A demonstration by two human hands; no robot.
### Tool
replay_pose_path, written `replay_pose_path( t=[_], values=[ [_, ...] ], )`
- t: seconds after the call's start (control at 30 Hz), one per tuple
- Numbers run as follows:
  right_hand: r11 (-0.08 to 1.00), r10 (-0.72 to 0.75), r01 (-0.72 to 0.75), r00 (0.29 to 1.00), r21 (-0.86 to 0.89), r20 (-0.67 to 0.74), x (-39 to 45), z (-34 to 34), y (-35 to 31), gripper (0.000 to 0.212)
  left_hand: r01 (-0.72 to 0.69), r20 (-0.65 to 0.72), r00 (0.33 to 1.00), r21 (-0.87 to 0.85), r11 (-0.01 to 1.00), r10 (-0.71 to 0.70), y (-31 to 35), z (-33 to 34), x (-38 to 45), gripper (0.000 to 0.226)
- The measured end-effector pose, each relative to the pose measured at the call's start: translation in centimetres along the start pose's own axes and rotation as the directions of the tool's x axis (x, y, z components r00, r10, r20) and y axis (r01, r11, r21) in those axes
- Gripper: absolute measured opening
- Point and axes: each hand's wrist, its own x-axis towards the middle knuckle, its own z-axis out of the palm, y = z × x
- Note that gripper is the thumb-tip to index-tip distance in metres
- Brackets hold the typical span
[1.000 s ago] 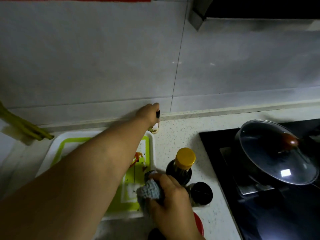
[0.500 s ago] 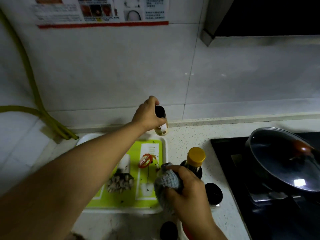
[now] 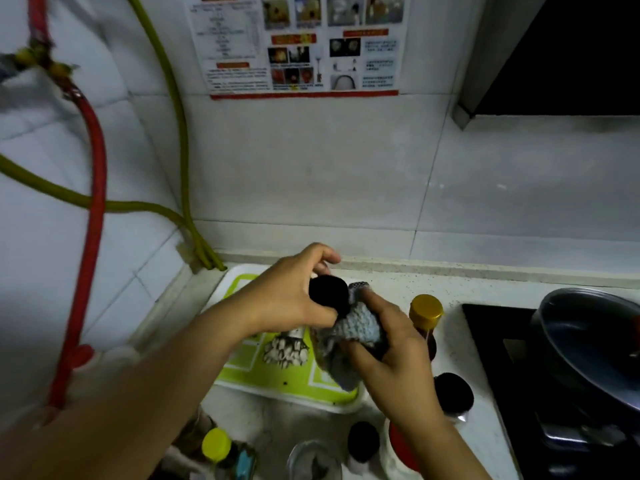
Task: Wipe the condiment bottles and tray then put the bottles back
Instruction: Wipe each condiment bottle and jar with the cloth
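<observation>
My left hand (image 3: 291, 299) grips a small bottle by its black cap (image 3: 329, 295), held above the green and white tray (image 3: 263, 375). My right hand (image 3: 391, 344) presses a grey-blue knitted cloth (image 3: 353, 336) around that bottle's body, which the cloth hides. On the counter to the right stand a dark bottle with a gold cap (image 3: 426, 311) and a black-capped bottle (image 3: 453, 393). Nearer me are a black-capped jar (image 3: 363, 441), a red-lidded container (image 3: 398, 445) and a yellow-capped bottle (image 3: 216, 445).
A dark stovetop (image 3: 502, 341) with a lidded pan (image 3: 595, 341) fills the right side. Red hose (image 3: 93, 188) and green hoses (image 3: 180, 140) run down the left wall to the counter corner. A glass (image 3: 313, 460) stands at the bottom edge. A range hood (image 3: 554, 64) hangs top right.
My left hand lifted the small black-capped bottle from the back of the counter and brought it toward me. My right hand left the gold-capped bottle and wrapped the cloth around the lifted one.
</observation>
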Motion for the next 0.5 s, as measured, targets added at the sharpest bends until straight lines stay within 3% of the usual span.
replay_pose_path(
  t=[0.13, 0.3, 0.5],
  values=[
    [0.998, -0.06, 0.056, 0.986, 0.03, 0.153, -0.5, 0.9, 0.0, 0.078, 0.024, -0.085, 0.996, -0.149, 0.989, -0.037, -0.4, 0.9, -3.2, 0.061],
    [0.981, -0.043, -0.017, 0.953, 0.194, 0.299, -1.1, 1.3, 0.1, 0.081, 0.042, -0.208, 0.975, -0.181, 0.983, -0.08, -0.7, 2.1, -5.3, 0.059],
    [0.96, -0.069, -0.004, 0.965, 0.278, 0.254, -1.3, 1.5, -0.1, 0.064, 0.076, -0.246, 0.949, -0.422, 0.903, -0.195, -1.4, 3.9, -6.6, 0.07]
  ],
)
